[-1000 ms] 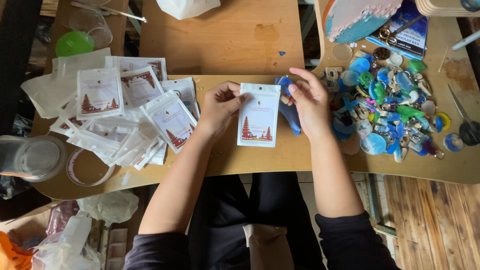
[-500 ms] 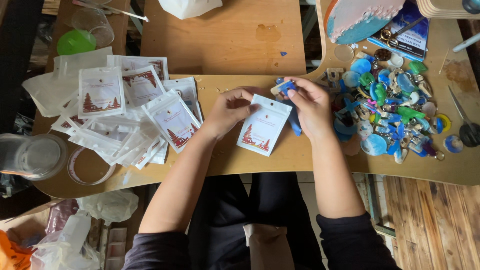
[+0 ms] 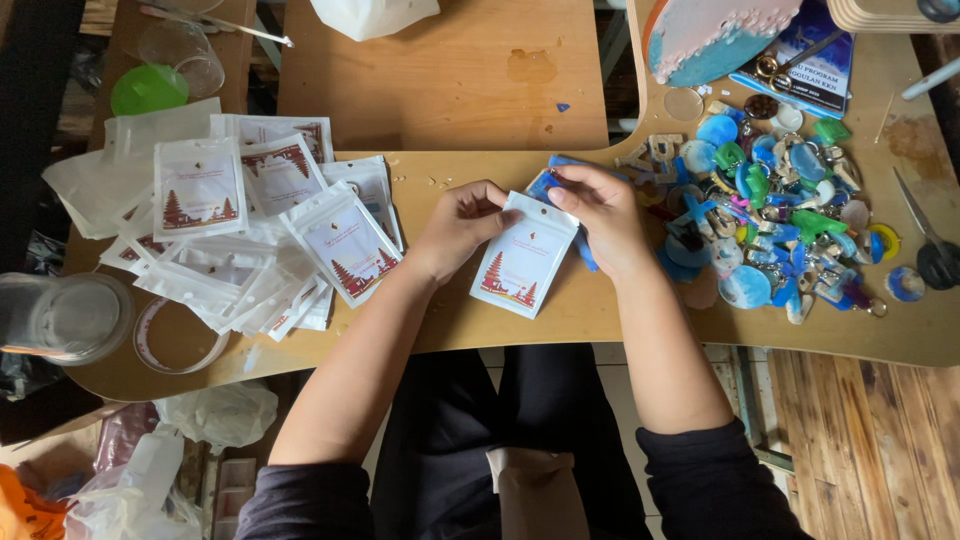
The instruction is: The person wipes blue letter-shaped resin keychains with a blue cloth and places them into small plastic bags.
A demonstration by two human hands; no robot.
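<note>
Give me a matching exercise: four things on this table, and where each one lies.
Things:
1. white pouch
2. green lid
3. scissors
4. pile of pouches

Places:
A. far right edge of the table
B. between left hand and right hand
C. top left corner
D. left of the left hand

Pairs: 1-B, 2-C, 3-A, 4-D
</note>
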